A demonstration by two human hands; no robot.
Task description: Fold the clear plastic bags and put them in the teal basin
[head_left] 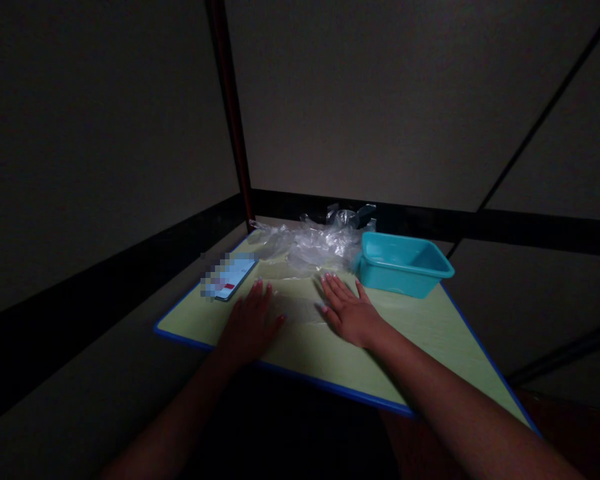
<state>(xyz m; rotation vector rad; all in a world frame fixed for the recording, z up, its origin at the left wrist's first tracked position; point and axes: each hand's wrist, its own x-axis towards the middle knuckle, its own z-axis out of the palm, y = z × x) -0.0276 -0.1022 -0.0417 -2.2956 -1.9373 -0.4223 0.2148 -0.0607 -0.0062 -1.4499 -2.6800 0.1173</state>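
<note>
A clear plastic bag lies flat on the yellow-green table, between my two hands. My left hand rests palm down at the bag's left side, fingers stretched and the thumb pointing toward the bag. Over the bag's right end my right hand is laid flat with its fingers spread. Neither hand grips anything. Behind them sits a heap of crumpled clear plastic bags, reaching to the table's far edge.
A turquoise plastic basket stands at the right of the heap. To the left lies a phone with its screen lit, partly blurred out. The table has a blue rim, and walls stand behind and to the left.
</note>
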